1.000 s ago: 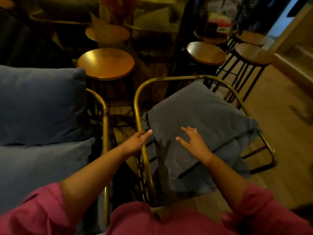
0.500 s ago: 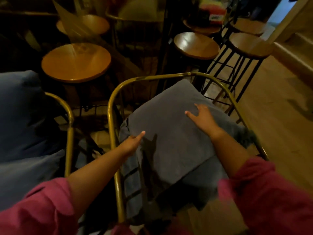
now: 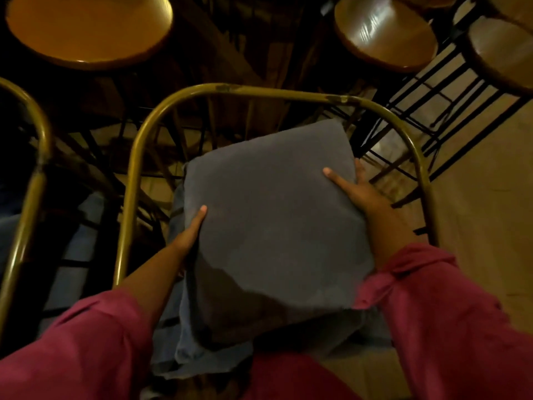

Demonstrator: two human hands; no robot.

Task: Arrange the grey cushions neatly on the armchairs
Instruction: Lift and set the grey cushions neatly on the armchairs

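Note:
A grey cushion [image 3: 274,226] fills the middle of the view, inside the brass tube frame of an armchair [image 3: 138,157]. My left hand [image 3: 190,229] grips its left edge, thumb on top and fingers hidden underneath. My right hand [image 3: 354,189] holds its right edge the same way. A second grey cushion [image 3: 178,336] lies beneath it on the seat, showing at the lower left. The cushion appears raised slightly off the lower one.
Another armchair's brass frame [image 3: 37,157] stands at the left, with a bluish cushion [image 3: 78,249] behind its bars. Round wooden stools [image 3: 86,27] [image 3: 383,39] stand beyond the chair back. Black stool legs [image 3: 432,105] and wooden floor [image 3: 484,174] are on the right.
Both hands went from resting flat on the cushion to gripping its left and right edges. My head moved closer and now looks more steeply down.

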